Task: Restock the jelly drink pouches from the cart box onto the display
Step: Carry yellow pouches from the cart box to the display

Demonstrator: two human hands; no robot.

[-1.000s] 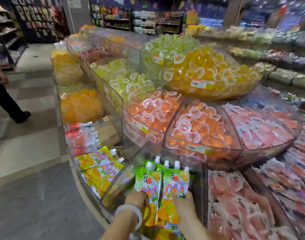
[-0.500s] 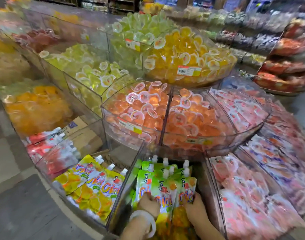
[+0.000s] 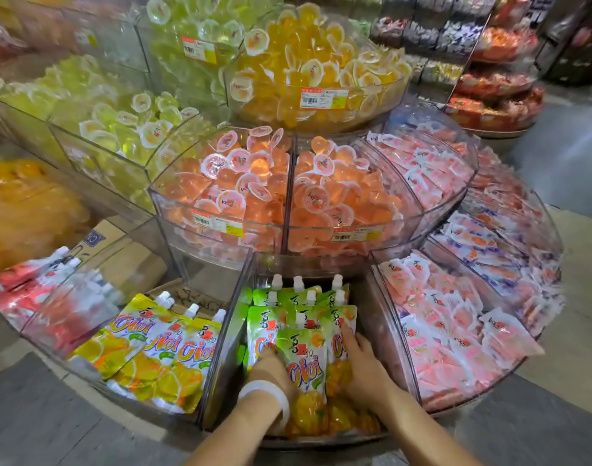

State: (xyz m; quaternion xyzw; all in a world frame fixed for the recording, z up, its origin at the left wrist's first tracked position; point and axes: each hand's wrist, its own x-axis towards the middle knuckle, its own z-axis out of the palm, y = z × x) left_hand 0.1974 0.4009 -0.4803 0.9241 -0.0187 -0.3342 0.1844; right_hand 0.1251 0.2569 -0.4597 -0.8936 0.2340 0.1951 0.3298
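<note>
Pouches being settled into the front bin

Pouches (image 3: 303,351) with green tops and orange fruit print stand in rows inside the clear bin (image 3: 230,348) at the bottom centre of the round display, spouts up and away from the person, long axis running from the near rim toward the back wall

Head view: the left hand (image 3: 271,368), with a white bangle on its wrist, rests low on the front pouch at its left edge; whether its fingers curl round the pouch I cannot tell, since they are tucked down among the packs. The right hand (image 3: 362,361) lies with fingers straight and flat against the right-hand pouch, pressing rather than gripping. The front pouch sits between the two hands, about equally near each, so squaring it likely means pushing inward and back along its length

Yellow pouches (image 3: 153,351) lie in the bin just to the left; pink packets (image 3: 456,331) fill the bin on the right. The cart box is not in view
</note>
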